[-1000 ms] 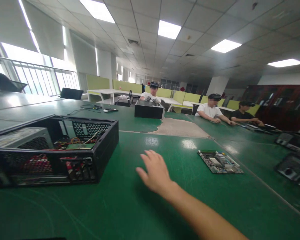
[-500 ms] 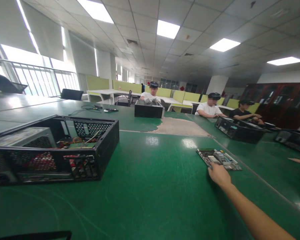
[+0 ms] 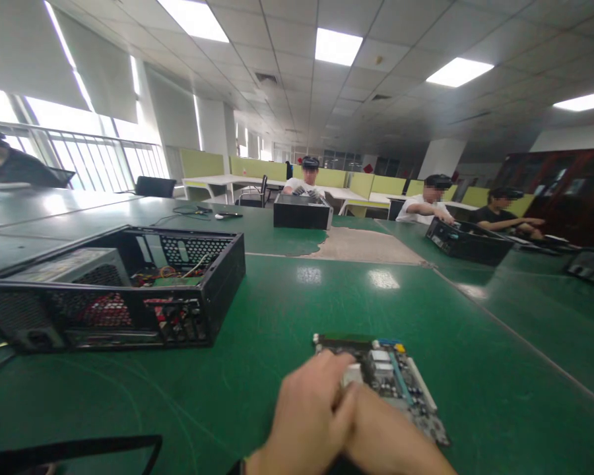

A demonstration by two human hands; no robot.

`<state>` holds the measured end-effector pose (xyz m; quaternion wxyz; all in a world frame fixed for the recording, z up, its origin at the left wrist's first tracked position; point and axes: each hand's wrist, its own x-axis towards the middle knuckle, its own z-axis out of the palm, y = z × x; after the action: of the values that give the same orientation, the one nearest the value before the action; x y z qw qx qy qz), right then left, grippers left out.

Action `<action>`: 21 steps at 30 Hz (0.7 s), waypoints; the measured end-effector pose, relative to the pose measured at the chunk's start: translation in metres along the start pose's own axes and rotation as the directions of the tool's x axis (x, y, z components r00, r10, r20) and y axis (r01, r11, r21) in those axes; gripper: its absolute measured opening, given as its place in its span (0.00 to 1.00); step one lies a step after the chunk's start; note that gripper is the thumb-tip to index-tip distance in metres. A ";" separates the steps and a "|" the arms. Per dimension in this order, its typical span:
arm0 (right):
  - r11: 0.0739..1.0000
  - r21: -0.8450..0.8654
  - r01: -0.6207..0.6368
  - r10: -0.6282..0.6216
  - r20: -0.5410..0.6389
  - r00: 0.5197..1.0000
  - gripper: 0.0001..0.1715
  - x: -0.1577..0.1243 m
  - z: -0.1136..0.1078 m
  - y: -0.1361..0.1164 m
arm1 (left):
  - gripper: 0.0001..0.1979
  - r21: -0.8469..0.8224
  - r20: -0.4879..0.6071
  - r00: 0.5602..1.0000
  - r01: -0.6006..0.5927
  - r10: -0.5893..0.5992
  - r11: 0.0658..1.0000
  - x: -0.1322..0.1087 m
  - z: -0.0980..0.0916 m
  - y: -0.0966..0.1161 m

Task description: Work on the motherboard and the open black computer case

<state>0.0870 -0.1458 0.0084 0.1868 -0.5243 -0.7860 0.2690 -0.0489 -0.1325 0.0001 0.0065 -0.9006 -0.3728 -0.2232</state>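
Nearest the camera, both hands meet over the near end of a circuit board [image 3: 393,386] that lies flat on the green table [image 3: 277,310]. The left hand [image 3: 309,419] is curled, its fingers resting on the board's near left corner. The right hand [image 3: 376,429] presses against the left one and covers the board's near edge; whether it grips the board cannot be told. Left of the board, well apart, sits an open black computer case [image 3: 123,287] with wiring inside. Far beyond the board, another black case [image 3: 301,212] stands before a seated person [image 3: 304,185]; right of them, two more people [image 3: 468,208] work at a case.
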 end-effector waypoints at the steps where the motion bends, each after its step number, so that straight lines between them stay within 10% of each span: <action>1: 0.992 0.104 0.072 -0.078 0.049 0.996 0.13 0.000 -0.003 -0.007 | 0.14 -0.035 -0.016 0.996 0.089 -0.089 0.995 0.009 -0.002 -0.020; 7: 0.993 0.001 -0.121 0.115 -0.322 0.940 0.21 0.019 -0.009 0.044 | 0.14 -0.040 0.306 0.891 0.365 -0.336 0.930 0.013 -0.001 -0.092; 10: 0.998 -0.041 -0.045 0.033 -0.255 0.966 0.23 0.027 0.002 0.074 | 0.11 -0.004 0.447 0.842 0.339 -0.302 0.941 0.007 -0.002 -0.093; 21: 0.966 -0.164 -0.201 0.146 -0.295 0.944 0.24 0.024 -0.002 0.085 | 0.10 -0.028 0.338 0.886 0.346 -0.316 0.938 0.010 0.012 -0.088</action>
<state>0.1402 -0.0969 -0.0427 0.2205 -0.6401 -0.7244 0.1303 -0.0971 -0.0604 -0.0199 -0.1334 -0.8477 -0.5066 -0.0839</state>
